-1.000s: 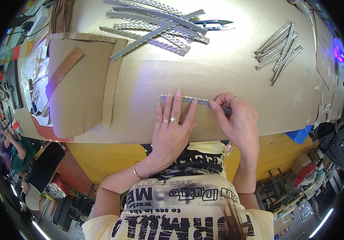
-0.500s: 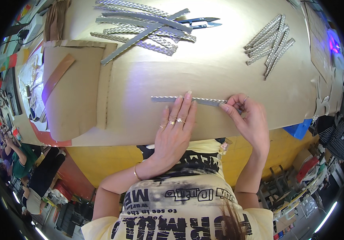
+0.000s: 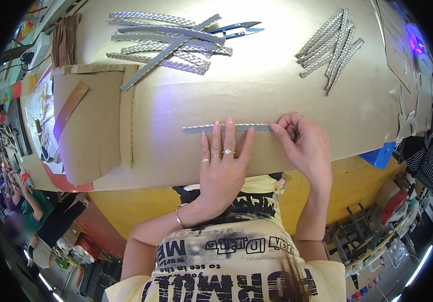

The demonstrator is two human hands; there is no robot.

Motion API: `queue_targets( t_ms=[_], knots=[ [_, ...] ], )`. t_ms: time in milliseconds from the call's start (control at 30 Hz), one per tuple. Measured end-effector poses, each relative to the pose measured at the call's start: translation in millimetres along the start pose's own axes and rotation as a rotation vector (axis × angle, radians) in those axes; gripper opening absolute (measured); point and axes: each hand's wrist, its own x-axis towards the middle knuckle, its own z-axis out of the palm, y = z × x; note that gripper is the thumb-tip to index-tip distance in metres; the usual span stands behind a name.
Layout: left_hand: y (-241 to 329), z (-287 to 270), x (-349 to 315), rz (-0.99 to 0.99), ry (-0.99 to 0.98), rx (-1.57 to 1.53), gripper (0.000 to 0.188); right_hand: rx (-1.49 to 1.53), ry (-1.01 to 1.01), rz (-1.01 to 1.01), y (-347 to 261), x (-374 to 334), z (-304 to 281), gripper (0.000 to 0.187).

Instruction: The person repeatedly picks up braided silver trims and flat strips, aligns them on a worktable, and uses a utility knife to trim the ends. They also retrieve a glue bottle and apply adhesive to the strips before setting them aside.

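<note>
A narrow strip (image 3: 260,128), grey with a pale braided edge along its far side, lies straight across the tan table surface in front of me. My left hand (image 3: 224,173) rests palm down, its spread fingertips pressing the middle of the strip. At the strip's right end, my right hand (image 3: 304,146) pinches it between thumb and curled fingers; the very tip is hidden there. Farther off at the left lies a loose pile of braided and plain grey strips (image 3: 161,46). Black thread snips (image 3: 239,31) sit against that pile, blades pointing right.
A smaller group of braided strips (image 3: 331,50) lies at the far right. To the left, a folded tan sheet (image 3: 93,136) carries a brown strip (image 3: 72,108). A blue bin (image 3: 380,155) hangs by the table's right front edge. Other people (image 3: 32,211) are at the left.
The fingers of my left hand have spread wider on the strip. My right hand keeps its pinch at the right end. The whole view has shifted slightly.
</note>
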Motion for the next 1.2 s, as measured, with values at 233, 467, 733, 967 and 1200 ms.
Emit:
queue_targets(
  t_ms=[233, 467, 733, 967, 1200],
  knots=[
    [11, 1, 3, -0.021, 0.042, 0.044, 0.060, 0.039, 0.020, -0.048, 6, -5, 1, 0.018],
    [7, 10, 2, 0.064, -0.060, -0.129, 0.062, 0.044, 0.245, -0.109, 1, -25, 19, 0.015],
    [3, 5, 3, 0.073, -0.102, -0.129, 0.058, 0.189, 0.224, -0.133, 12, -26, 12, 0.011],
    [5, 2, 5, 0.054, -0.104, -0.138, 0.059, 0.283, 0.274, 0.015, 25, -18, 16, 0.015],
    [6, 1, 5, 0.071, -0.081, -0.045, 0.058, 0.219, 0.242, 0.034, 22, -17, 13, 0.017]
  ],
)
